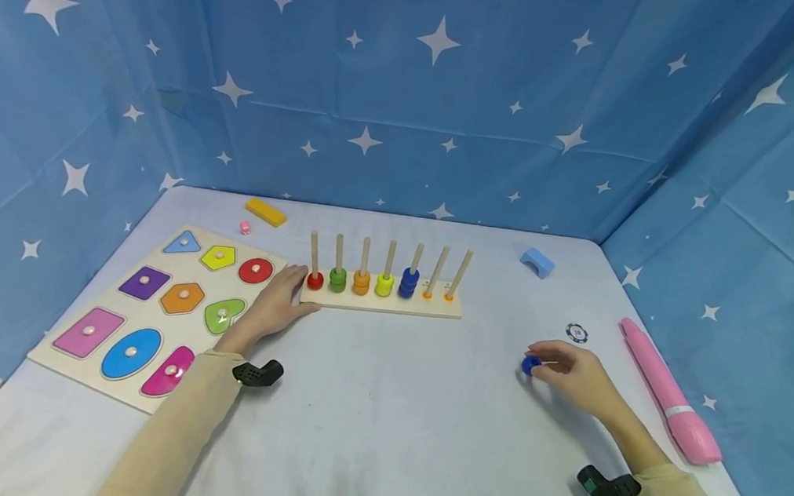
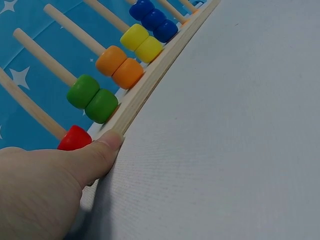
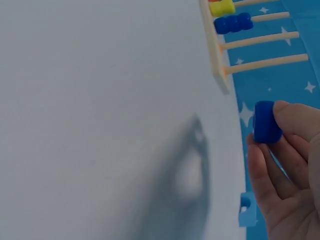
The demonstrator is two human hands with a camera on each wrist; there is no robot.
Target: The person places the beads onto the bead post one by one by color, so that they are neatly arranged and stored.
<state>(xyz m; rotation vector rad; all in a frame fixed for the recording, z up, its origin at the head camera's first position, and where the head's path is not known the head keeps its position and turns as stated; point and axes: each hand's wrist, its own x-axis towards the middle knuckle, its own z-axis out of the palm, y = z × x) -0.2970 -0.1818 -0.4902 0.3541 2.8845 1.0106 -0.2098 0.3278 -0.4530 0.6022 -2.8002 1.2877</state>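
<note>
A wooden peg rack (image 1: pixel 381 302) stands across the table, strung with red, green, orange, yellow and blue beads; its two rightmost pegs are bare. My left hand (image 1: pixel 274 310) holds the rack's left end, with the thumb along the front edge beside the red bead (image 2: pixel 75 138) in the left wrist view. Three blue beads (image 1: pixel 409 282) are stacked on the fifth peg. Off to the right, my right hand (image 1: pixel 577 376) pinches one more blue bead (image 3: pixel 267 122) between thumb and fingers, raised over the table with its shadow below.
A shape puzzle board (image 1: pixel 106 297) lies at the left. Behind it are a yellow block (image 1: pixel 266 212) and a small pink piece (image 1: pixel 246 228). Toward the right are a light blue arch block (image 1: pixel 537 262), a poker chip (image 1: pixel 577 333) and a folded pink umbrella (image 1: pixel 671 394) along the edge.
</note>
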